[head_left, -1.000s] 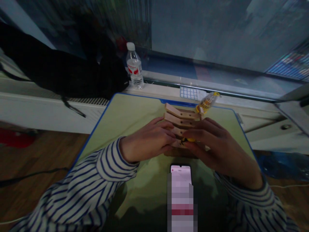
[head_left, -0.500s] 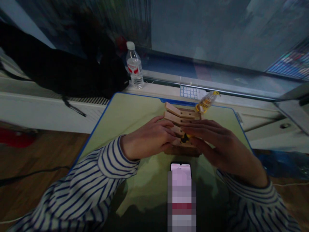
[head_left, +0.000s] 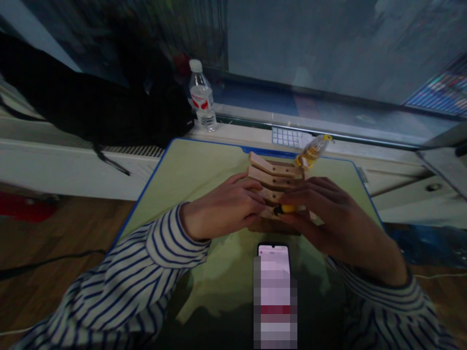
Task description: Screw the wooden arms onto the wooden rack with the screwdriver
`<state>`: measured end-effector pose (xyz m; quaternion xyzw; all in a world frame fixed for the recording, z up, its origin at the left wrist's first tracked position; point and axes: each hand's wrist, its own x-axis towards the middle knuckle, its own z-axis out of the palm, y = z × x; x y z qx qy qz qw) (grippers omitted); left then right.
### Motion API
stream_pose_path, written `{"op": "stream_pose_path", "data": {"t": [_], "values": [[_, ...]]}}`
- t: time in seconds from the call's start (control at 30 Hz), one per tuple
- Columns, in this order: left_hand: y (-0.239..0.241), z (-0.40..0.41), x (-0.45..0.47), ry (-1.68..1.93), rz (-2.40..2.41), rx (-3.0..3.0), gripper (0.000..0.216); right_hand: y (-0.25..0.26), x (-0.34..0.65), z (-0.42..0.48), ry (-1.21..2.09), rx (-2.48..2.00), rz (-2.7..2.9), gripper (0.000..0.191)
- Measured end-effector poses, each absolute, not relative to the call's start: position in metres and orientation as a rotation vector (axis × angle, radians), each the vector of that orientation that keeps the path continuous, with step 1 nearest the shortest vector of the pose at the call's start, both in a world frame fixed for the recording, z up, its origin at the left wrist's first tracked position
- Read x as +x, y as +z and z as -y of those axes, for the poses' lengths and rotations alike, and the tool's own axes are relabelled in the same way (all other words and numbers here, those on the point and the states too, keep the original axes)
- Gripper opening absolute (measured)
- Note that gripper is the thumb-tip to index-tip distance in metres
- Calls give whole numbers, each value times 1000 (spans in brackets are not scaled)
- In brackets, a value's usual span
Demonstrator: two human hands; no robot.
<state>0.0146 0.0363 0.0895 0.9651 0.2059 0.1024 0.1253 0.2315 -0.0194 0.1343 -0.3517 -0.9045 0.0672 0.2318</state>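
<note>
A stack of notched wooden pieces (head_left: pixel 274 176) stands in steps on a green mat (head_left: pixel 189 180). My left hand (head_left: pixel 222 211) rests against the stack's left side with its fingers curled onto the lower pieces. My right hand (head_left: pixel 328 218) is closed on a small yellow tool with a dark tip (head_left: pixel 285 209), held against a lower wooden piece. Both arms wear striped sleeves. The lowest pieces are mostly hidden by my hands.
A phone (head_left: pixel 274 282) with a lit screen lies on the mat just below my hands. A clear packet with yellow print (head_left: pixel 312 151) leans behind the stack. A water bottle (head_left: pixel 202 97) and a black bag (head_left: pixel 91 107) sit on the ledge behind.
My right hand has shifted slightly, lifting and then settling back, so the yellow tool shows again at the lower piece. My left hand has stayed put on the stack.
</note>
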Motion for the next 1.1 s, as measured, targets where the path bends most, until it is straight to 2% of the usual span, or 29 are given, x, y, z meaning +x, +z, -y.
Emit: {"op": "stream_pose_path", "data": {"t": [0.2, 0.6, 0.87, 1.1], "values": [[87, -37, 15, 324, -595, 2789, 20, 130, 228, 16, 171, -997, 2467, 19], [81, -40, 14, 358, -586, 2802, 19, 125, 232, 12, 99, -926, 2449, 22], [87, -37, 15, 361, -579, 2799, 20, 132, 235, 19, 235, -936, 2485, 34], [88, -38, 14, 321, -554, 2790, 24, 133, 237, 19, 214, -929, 2481, 29]]}}
